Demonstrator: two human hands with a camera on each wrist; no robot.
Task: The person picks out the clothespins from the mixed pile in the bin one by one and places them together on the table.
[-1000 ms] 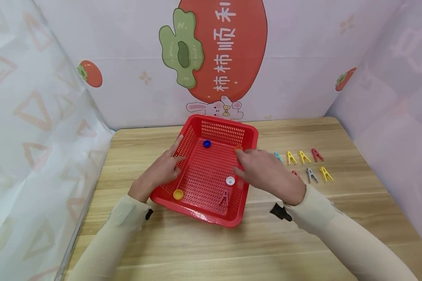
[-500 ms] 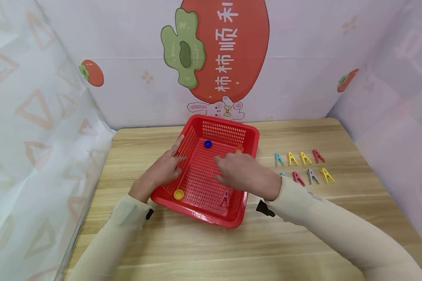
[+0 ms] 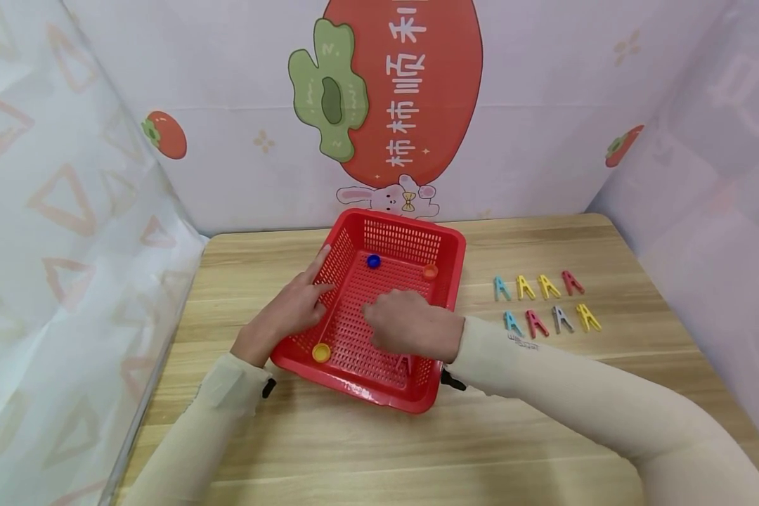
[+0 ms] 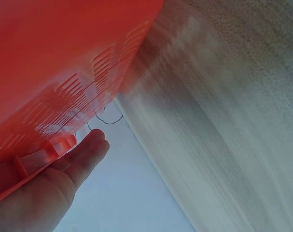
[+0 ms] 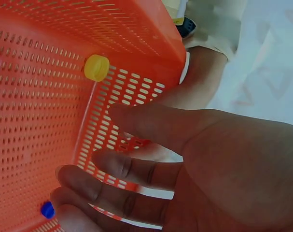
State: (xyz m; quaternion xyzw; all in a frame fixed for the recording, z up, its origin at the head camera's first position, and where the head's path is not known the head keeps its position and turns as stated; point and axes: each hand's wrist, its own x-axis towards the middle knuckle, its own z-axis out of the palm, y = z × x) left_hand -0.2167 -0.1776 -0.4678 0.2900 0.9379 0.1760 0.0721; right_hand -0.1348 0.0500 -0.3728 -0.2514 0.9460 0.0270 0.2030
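Caps lie loose in the basket (image 3: 445, 242): yellow (image 3: 320, 351) near-left, blue (image 3: 373, 261) and orange (image 3: 430, 271) far. Your right hand (image 3: 411, 327) hovers inside, grip loosely spread, holding nothing. Your left hand (image 3: 287, 309) presses the left wall, fingers straight. Knock the floor and the caps may roll.

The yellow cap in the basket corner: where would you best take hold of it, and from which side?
Pinch the yellow cap by its round rim, coming straight down from above. It lies flat on the red basket floor, tucked into the near-left corner, so the walls block a sideways approach.
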